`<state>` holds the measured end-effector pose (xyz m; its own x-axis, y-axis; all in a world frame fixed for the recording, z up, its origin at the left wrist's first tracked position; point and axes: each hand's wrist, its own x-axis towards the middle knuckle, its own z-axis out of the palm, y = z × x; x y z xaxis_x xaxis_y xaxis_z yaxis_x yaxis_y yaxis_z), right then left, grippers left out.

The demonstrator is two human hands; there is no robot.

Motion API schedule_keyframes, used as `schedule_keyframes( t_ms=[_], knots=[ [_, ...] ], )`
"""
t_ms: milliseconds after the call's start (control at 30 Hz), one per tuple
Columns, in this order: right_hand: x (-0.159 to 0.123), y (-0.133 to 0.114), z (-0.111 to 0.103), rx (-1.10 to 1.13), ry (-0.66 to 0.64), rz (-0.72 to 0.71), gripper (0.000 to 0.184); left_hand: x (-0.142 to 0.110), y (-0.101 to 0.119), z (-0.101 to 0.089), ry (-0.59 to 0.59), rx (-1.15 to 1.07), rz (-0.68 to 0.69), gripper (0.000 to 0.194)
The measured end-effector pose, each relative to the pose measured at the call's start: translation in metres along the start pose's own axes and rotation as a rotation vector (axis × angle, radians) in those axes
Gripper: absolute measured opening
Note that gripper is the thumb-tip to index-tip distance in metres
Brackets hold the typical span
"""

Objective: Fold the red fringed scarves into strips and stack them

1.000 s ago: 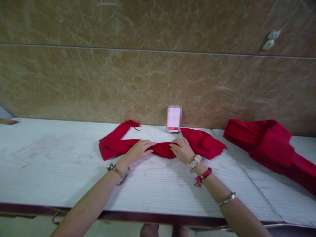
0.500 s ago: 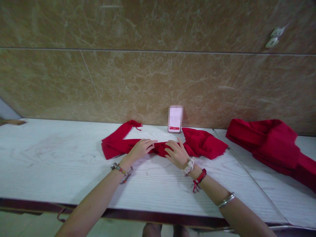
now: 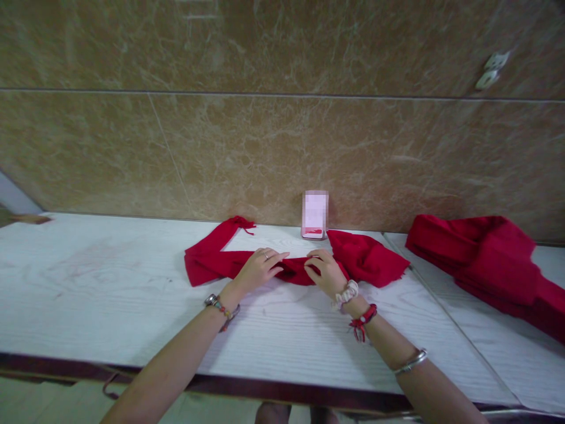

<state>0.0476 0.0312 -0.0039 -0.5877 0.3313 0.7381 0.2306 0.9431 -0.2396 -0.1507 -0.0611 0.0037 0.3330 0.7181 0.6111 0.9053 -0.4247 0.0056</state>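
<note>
The right hand [image 3: 324, 272] is curling fingers that were spread moments ago; the left hand [image 3: 260, 268] is resting, thumb and forefinger parted; I can't tell if either is gripping the fringed red scarf [image 3: 205, 267] lying beneath on the counter [image 3: 256, 341], its middle seemingly being worked.

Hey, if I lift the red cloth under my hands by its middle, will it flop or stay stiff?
Probably floppy: the red cloth folds sharply toward the left and bunches loosely toward the right. Its ends would likely droop, since they extend well beyond the left hand and right hand.
</note>
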Motion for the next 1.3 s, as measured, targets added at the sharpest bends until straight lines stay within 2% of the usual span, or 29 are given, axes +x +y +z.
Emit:
schedule_keyframes(
  t_ms=[200,367,500,667,800,1133,1300],
  knots=[
    [0.000,-0.005,0.001,-0.031,-0.039,-0.060,0.023,0.002,0.002,0.004,-0.020,0.098,0.070,0.028],
    [0.001,-0.011,-0.003,-0.100,-0.057,-0.066,0.009,0.003,0.007,0.006,-0.008,0.182,0.085,0.028],
    [0.003,-0.016,-0.006,-0.170,-0.085,-0.099,0.015,0.005,0.008,0.006,0.000,0.214,0.136,0.029],
    [0.001,-0.021,-0.006,-0.197,-0.084,-0.144,0.022,0.005,0.007,0.004,0.113,0.200,0.170,0.026],
    [0.001,-0.024,-0.006,-0.194,-0.064,-0.147,0.008,0.006,0.008,0.001,0.187,0.191,0.197,0.023],
    [0.002,-0.030,-0.005,-0.201,-0.077,-0.127,0.009,0.008,0.012,-0.002,0.252,0.139,0.221,0.023],
    [0.003,-0.028,-0.004,-0.177,-0.066,-0.115,0.016,0.008,0.013,-0.004,0.252,0.161,0.241,0.023]
  ],
)
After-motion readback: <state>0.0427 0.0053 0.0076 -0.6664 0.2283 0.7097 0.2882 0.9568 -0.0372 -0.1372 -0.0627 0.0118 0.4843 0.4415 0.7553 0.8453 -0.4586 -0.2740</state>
